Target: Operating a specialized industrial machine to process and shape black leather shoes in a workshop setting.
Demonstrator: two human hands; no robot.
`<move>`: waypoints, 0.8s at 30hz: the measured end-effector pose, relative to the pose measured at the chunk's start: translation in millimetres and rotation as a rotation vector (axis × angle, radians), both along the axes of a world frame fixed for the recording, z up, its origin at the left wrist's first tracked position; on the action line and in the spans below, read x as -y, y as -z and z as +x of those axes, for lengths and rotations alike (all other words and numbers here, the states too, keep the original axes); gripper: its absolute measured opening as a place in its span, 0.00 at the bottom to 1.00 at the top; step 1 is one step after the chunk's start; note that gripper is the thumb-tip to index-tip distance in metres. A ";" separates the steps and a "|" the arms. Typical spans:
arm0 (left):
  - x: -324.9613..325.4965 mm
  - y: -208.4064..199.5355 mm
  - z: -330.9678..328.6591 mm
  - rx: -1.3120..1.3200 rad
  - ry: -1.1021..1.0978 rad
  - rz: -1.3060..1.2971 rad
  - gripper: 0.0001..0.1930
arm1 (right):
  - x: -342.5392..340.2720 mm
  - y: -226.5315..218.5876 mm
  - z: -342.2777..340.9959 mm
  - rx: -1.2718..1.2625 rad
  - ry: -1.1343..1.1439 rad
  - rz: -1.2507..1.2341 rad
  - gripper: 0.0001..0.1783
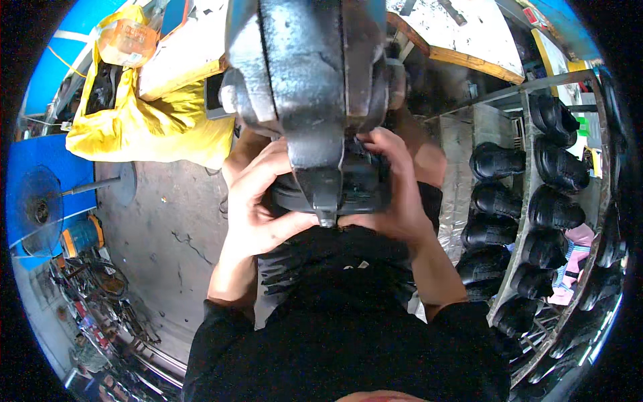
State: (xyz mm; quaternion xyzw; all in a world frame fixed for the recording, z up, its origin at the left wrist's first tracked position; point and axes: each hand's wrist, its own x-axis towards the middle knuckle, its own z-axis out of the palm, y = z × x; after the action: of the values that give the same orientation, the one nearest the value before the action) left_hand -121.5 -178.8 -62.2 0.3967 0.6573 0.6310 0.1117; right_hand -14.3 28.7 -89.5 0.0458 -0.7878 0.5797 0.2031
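Note:
In the middle of the head view, a black shoe (pixel 365 184) sits between my two hands, largely covered by a worn metal machine arm (pixel 311 100). That arm narrows to a small tip (pixel 327 218) right at the shoe's near edge. My left hand (pixel 253 211) is curled round the shoe's left side, its thumb reaching in toward the tip. From the other side my right hand (pixel 404 191) grips the shoe, fingers bent over its far part and thumb along the near edge; it looks slightly blurred. The shoe's upper and far end are hidden.
To the right stands a metal rack (pixel 512 288) filled with several black shoes (pixel 492 231). A yellow sack (pixel 157 130) lies at the far left beside a white-topped table (pixel 184 70). A standing fan (pixel 40 209) and a heap of metal parts (pixel 110 295) are at left.

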 end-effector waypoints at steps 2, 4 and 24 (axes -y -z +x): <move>1.5 -0.7 1.6 0.043 0.015 0.026 0.32 | 8.7 31.1 0.1 0.003 -0.015 -0.121 0.52; 0.4 10.1 4.2 0.105 0.023 0.124 0.33 | 22.2 61.5 -1.8 0.012 -0.032 -0.363 0.47; -20.1 26.0 38.9 0.489 0.098 0.329 0.38 | -88.3 70.3 32.0 0.263 0.120 0.517 0.57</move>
State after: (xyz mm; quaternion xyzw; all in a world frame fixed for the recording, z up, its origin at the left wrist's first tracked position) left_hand -82.6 -158.7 -88.3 0.2771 0.4798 0.7997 0.2314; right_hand 17.8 117.0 -159.9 -0.0260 -0.9302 0.3477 0.1145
